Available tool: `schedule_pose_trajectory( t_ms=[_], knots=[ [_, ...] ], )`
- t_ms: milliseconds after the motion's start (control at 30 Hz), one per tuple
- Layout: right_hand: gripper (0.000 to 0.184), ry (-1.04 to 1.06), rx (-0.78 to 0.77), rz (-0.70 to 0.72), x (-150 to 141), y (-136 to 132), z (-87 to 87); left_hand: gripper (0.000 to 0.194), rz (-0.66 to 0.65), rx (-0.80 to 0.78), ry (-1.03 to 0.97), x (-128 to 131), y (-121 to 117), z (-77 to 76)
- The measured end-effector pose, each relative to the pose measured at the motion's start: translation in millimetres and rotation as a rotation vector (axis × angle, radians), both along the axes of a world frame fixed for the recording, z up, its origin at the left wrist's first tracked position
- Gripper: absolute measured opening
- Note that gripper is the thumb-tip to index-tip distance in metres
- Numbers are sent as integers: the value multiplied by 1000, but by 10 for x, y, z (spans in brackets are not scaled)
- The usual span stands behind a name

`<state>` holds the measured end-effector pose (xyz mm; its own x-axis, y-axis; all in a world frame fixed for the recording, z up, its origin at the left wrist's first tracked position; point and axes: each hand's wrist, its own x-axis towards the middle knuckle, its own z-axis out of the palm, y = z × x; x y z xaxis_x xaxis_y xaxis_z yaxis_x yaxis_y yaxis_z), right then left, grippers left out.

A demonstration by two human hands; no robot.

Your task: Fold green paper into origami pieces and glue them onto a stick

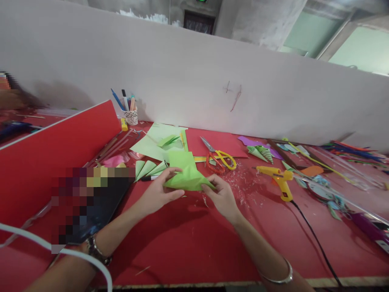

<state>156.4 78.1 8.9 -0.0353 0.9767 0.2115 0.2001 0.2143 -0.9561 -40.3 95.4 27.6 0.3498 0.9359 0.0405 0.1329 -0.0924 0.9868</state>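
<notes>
A bright green sheet of paper (187, 178), partly folded, is held above the red table between both my hands. My left hand (161, 188) is closed on its left end, the thumb stretched along the near side. At the right corner, my right hand (221, 196) pinches the paper between thumb and fingers. Just behind it lies a flat piece of green paper (181, 158). Folded green paper cones (148, 169) sit left of it, beside a dark-capped marker (149, 178). Scissors (217, 156) with red and yellow handles rest behind my right hand.
A yellow hot glue gun (279, 178) with a black cord lies to the right. Red sheets (215, 142) and pale green paper (152, 140) are at the back. A pen cup (130, 115) stands by the white partition (182, 81). A red board (60, 158) and dark tablet-like object (112, 202) are left.
</notes>
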Motion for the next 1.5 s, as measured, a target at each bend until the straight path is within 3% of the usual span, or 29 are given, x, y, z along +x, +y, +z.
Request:
schedule_pose_trajectory(
  t_ms=[167, 333, 500, 600, 767, 900, 1000, 1100, 1333, 1500],
  knots=[
    [14, 132, -114, 9, -47, -20, 10, 48, 99, 50, 136, 34, -30, -32],
    [38, 435, -214, -31, -72, 21, -44, 51, 57, 33, 76, 42, -3, -86],
    [21, 218, -294, 72, -113, -9, -67, 52, 71, 40, 109, 85, -41, -80],
    [22, 137, -311, 119, -128, -30, -31, 52, 81, 35, 135, 90, -54, -60],
    [23, 232, -298, 72, -146, -17, -20, 58, 96, -159, -89, 107, -51, -84],
    [24, 338, -298, 9, -183, -15, -62, 39, 67, -285, -272, 169, -64, -168],
    [24, 301, -290, 45, -217, -30, -60, 24, -1, -202, -163, 209, -94, -174],
    [23, 276, -258, 76, -232, -51, -31, 21, 28, -126, -49, 216, -114, -132],
    [16, 315, -264, 132, -195, -69, -32, 21, 62, -72, 46, 192, -81, -131],
    [16, 387, -303, 93, -195, -54, -87, 23, 78, -7, 78, 182, -90, -145]
  ],
)
